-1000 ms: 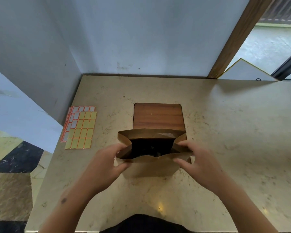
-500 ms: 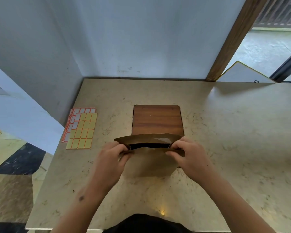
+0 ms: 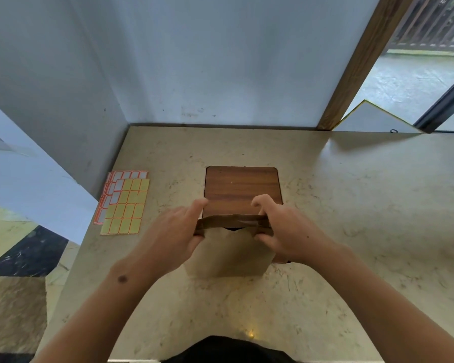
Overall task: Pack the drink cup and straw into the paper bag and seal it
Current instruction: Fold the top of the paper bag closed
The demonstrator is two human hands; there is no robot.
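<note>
Marbled beige stone surface (image 3: pixel 325 231) carries upright brown paper bag (image 3: pixel 228 255), matte, creased. Left hand (image 3: pixel 173 231) and right hand (image 3: pixel 286 229) each pinch one end of its flattened top fold. Beyond: square wood-grain board (image 3: pixel 241 189); label sheets (image 3: pixel 126 203) to the left.

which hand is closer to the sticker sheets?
Left. The left hand grips the paper bag's left end, a short gap right of the sticker sheets. The right hand holds the bag's far end, farther away.
</note>
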